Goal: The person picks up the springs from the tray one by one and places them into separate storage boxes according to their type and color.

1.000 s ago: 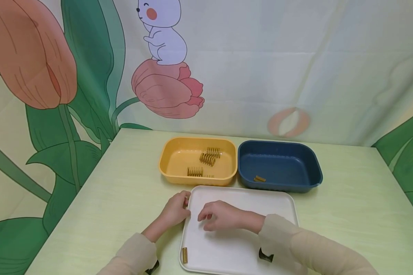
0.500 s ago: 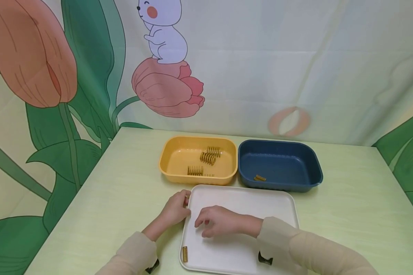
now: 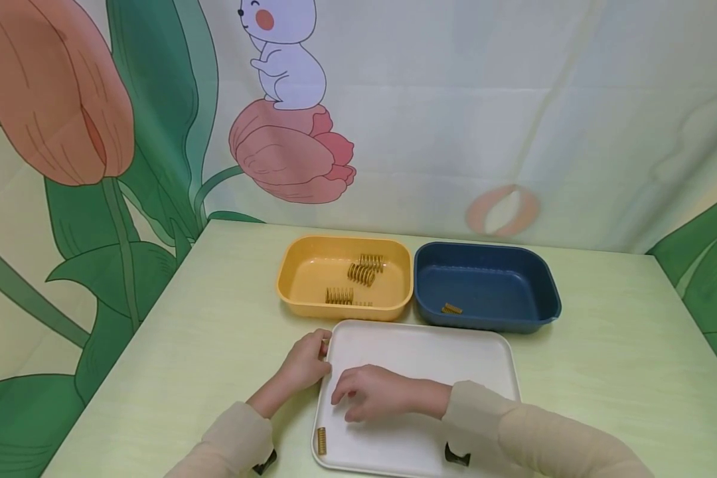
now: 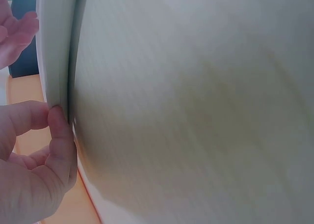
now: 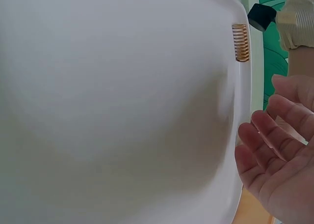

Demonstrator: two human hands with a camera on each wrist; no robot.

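Observation:
A white tray (image 3: 418, 345) lies on the table before me. My left hand (image 3: 303, 364) holds its left rim, and the left wrist view shows thumb and finger meeting at that rim (image 4: 53, 47). Over the tray's left half hovers my right hand (image 3: 375, 395), fingers loosely bent, nothing between them; its palm (image 5: 287, 180) shows in the right wrist view. One small brass coil spring (image 3: 321, 441) rests along the tray's near left edge, seen too as a coppery spring (image 5: 241, 43) in the right wrist view.
Behind the tray stands a yellow container (image 3: 301, 309) with several larger springs (image 3: 361, 274) inside. Touching its right side is a dark blue container (image 3: 496, 324), where one small spring (image 3: 451, 309) lies. A printed curtain (image 3: 418, 133) hangs behind the table.
My right hand has drifted down and slightly left over the tray, toward the near left corner. The left hand keeps its place at the rim; the springs lie as before.

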